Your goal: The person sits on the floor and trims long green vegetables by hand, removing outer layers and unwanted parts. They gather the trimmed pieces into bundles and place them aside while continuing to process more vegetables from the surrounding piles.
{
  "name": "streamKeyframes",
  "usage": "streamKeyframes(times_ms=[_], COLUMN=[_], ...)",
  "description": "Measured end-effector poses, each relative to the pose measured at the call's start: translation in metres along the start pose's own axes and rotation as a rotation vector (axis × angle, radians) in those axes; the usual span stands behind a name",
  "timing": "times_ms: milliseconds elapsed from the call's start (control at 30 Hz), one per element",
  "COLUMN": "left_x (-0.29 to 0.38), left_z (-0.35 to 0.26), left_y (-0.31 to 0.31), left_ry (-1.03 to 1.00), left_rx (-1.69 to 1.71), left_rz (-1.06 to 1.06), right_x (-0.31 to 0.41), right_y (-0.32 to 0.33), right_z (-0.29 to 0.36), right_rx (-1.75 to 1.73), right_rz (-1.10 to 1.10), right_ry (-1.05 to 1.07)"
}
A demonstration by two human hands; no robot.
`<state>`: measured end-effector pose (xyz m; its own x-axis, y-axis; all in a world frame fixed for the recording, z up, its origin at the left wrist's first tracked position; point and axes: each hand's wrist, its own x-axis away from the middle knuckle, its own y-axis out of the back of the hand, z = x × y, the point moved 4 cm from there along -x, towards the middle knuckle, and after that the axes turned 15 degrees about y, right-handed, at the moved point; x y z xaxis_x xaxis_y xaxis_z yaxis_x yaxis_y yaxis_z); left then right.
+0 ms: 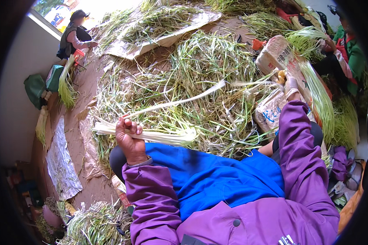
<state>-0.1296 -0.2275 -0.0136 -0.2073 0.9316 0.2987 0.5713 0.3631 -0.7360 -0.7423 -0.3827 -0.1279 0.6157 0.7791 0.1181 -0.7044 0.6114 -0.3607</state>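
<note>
My left hand is closed around a bundle of pale plant stalks above my left knee. One long whitish stalk rises from that hand towards the upper right. My right hand, which seems to wear a thin glove with yellow covering on the fingers, is stretched out to the right beside a printed sack. Thin, blurred stalk or leaf strands trail leftwards from its fingers; how they are gripped is hard to see. A heap of green and dry leaves lies before me.
Long pale green stalks lie over stacked sacks at the right. A person sits beyond them, holding stalks; another person sits at the upper left. Green bags and a plastic sheet are at the left. More trimmings lie at the lower left.
</note>
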Motion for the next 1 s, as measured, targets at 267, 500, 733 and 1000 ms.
streamKeyframes(times_ms=[267, 500, 733, 1000], left_x=[0.002, 0.01, 0.012, 0.003], left_z=[0.026, 0.099, 0.114, 0.115], left_y=[-0.013, -0.027, -0.034, -0.042], left_ry=[0.073, 0.342, 0.492, 0.431], left_rx=[-0.066, -0.329, -0.458, -0.445], left_rz=[0.086, 0.144, 0.169, 0.109], right_x=[0.185, 0.305, 0.235, 0.298], right_y=[-0.076, -0.176, -0.191, -0.18], right_z=[-0.076, -0.062, -0.02, -0.039], right_rx=[1.711, -0.178, -0.247, 0.901], right_rz=[1.456, 1.26, 0.889, 1.652], right_ry=[0.05, -0.558, -0.261, 0.007])
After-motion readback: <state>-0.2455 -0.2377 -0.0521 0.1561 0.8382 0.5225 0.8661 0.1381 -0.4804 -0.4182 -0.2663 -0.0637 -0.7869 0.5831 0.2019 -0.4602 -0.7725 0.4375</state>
